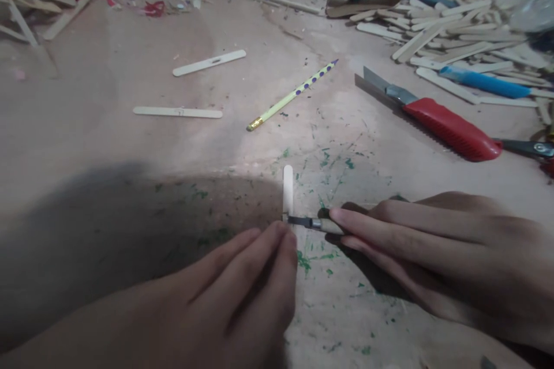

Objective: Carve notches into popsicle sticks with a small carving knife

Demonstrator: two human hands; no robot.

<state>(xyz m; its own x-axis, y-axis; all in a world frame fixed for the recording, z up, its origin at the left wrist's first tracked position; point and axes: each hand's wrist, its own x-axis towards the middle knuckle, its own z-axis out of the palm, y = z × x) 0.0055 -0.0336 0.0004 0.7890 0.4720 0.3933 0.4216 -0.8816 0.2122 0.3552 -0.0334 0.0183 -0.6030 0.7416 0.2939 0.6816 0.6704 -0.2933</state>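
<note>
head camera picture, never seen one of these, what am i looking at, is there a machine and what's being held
There's no machine here, just a person's two bare hands. The single picture comes from a camera worn on their head, looking forward and down at the table.

The left hand holds the near end of a wooden craft stick. The right hand grips a small carving tool, its dark blade at the stick, close to the left fingertips.

Beyond them lie two loose craft sticks, a spotted pencil and a red-handled cutter. More sticks are heaped at the far right and far left.
</note>
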